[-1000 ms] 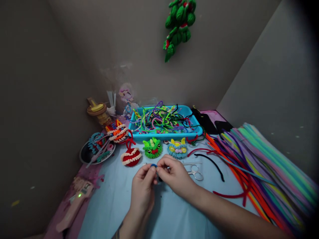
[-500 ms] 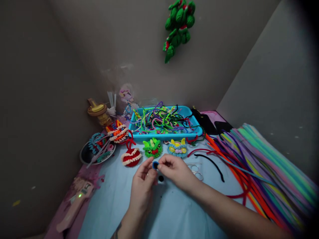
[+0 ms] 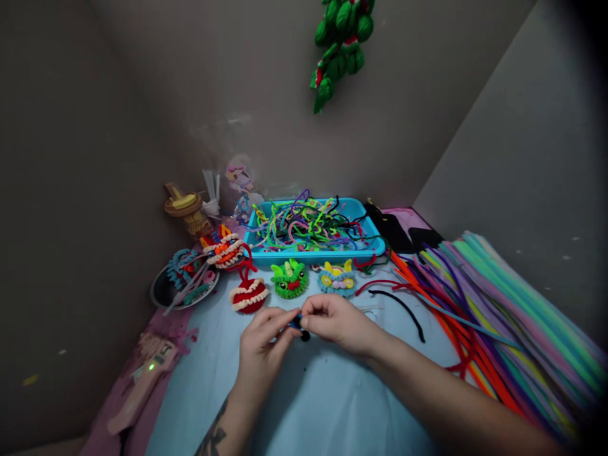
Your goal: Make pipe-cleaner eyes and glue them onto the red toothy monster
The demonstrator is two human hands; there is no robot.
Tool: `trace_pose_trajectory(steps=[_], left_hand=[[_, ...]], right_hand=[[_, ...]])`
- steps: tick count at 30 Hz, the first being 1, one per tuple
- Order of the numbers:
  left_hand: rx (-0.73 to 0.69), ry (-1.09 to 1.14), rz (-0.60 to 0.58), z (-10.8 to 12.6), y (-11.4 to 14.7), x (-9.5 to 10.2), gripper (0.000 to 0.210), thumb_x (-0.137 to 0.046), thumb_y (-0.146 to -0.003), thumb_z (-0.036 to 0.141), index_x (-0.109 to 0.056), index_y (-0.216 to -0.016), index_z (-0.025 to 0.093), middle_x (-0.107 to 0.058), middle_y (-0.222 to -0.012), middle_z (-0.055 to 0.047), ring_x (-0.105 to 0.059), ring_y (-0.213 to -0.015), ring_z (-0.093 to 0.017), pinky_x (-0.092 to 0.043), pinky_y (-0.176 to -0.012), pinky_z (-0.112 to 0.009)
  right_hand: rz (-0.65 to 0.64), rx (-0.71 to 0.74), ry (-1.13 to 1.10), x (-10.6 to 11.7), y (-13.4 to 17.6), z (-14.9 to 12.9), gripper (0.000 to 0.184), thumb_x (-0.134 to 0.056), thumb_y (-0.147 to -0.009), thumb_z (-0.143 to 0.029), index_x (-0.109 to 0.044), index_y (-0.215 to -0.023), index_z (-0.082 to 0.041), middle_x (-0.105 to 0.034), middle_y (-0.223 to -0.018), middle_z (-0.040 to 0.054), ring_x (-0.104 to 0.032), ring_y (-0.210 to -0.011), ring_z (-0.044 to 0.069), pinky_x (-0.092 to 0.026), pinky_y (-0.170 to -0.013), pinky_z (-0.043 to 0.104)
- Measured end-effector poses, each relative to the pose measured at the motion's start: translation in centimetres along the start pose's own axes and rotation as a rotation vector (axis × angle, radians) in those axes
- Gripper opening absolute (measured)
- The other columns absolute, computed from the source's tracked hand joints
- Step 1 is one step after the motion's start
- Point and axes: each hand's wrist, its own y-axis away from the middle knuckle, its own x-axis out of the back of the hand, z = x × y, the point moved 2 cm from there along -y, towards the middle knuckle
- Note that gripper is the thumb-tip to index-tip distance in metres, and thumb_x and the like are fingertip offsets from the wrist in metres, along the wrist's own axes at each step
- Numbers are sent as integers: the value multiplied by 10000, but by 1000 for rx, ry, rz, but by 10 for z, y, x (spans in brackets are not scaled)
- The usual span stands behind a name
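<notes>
A small round blue-and-black piece [image 3: 296,322], which looks like coiled pipe cleaner, is pinched between both hands. My left hand [image 3: 264,339] grips its left side with thumb and fingertips. On its right edge my right hand [image 3: 335,324] closes, thumb against bent fingers. Just below the fingertips lies a black round piece [image 3: 305,337] on the blue cloth [image 3: 332,392]. Beyond the hands sit a green dragon face [image 3: 289,278], a light blue face with yellow ears [image 3: 337,278] and a red piece with cream ruffles [image 3: 248,296].
A blue tray [image 3: 313,258] of tangled pipe cleaner scraps stands at the back. Long pipe cleaners [image 3: 513,316] cover the right side, with a black one [image 3: 403,307] nearer. At left are a metal bowl [image 3: 164,297] and a pink glue gun [image 3: 142,386].
My left hand has turned, its fingers now reaching flatter over the blue-and-black piece, which is more covered. My right hand keeps its pinch. The view has shifted slightly.
</notes>
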Motion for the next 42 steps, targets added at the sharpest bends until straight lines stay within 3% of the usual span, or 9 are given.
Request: trace_pose_trajectory(steps=[4,10,16,25,36,42], left_hand=[[-71,-53,-25,-1,1,0,294,-647,-770,144,-724,-1020,277,-673,-749,-33,-615,-665,-137,-495,-591,-217],[-23,-95,-15,-2,2,-2,305,-675,-749,160,-712,-1042,238,-671,-806,-55,-604,-652,-137,-479,-529,-202],[-8,-90,-6,-2,2,-2,264,-685,-739,176,-715,-994,237,-662,-808,-47,-581,-621,-126,-478,-522,-207],[70,-63,112,1,0,4,192,-729,-677,170,-714,-861,221,-641,-775,-26,-523,-560,-106,-448,-508,-208],[59,-52,84,0,1,-2,190,-762,-648,226,-731,-835,219,-624,-738,-26,-529,-570,-116,-439,-486,-207],[43,-75,50,-1,4,-4,328,-753,-677,198,-699,-1000,220,-640,-828,-47,-566,-643,-133,-450,-510,-209]], right_hand=[[14,7,-4,0,-1,2,96,-597,-664,-225,-550,-611,-161,-438,-490,-82,-333,-456,58,-277,-474,191],[54,3,-18,1,-1,4,116,-609,-662,-240,-540,-603,-168,-410,-468,-90,-345,-449,63,-284,-472,195],[23,2,-6,1,1,1,134,-640,-666,-251,-569,-608,-155,-489,-507,-63,-373,-467,64,-284,-481,198],[62,32,-45,4,-1,4,241,-703,-672,-367,-640,-760,-152,-432,-505,-82,-321,-452,62,-236,-451,206],[47,35,-2,1,-1,4,239,-709,-648,-349,-580,-681,-150,-565,-577,-33,-467,-525,85,-358,-531,213],[146,68,137,3,-2,2,136,-629,-659,-276,-557,-640,-162,-505,-544,-49,-436,-516,88,-329,-507,210]])
